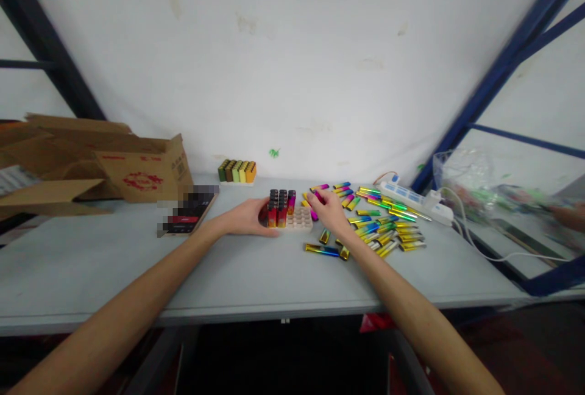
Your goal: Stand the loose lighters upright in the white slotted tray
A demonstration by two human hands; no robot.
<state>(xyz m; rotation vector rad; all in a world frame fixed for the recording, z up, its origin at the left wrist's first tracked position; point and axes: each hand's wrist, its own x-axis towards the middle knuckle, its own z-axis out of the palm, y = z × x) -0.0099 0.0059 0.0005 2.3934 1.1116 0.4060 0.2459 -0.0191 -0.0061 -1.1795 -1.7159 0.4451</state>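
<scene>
1. In the head view, a white tray (299, 220) sits near the middle of the counter (219, 279), with rows of round sockets visible in its right part.
2. Red and purple upright tubes (282, 207) with black tops fill the left part of the tray.
3. The hands are apart, on opposite sides of the tray. The left hand (250, 216) is clamped around the tray's left end, thumb along the near side.
4. The right hand (331, 207) is just right of the tray, thumb and finger pinched on a purple tube (316, 195).
5. Shiny loose tubes (369, 229) in yellow, green, blue and purple lie scattered to the right; a dark blue tube (322, 250) lies nearest the counter's front edge.
6. Beyond them, at far right, is a white power strip (417, 202) with a plug and cable.
7. At far left of the tray, a filled block (236, 172) of green, brown, yellow and orange pieces stands near the wall (292, 78).
8. Left of the left hand lies a partly blurred dark box (189, 212); farther left is an open carton (141, 169).
</scene>
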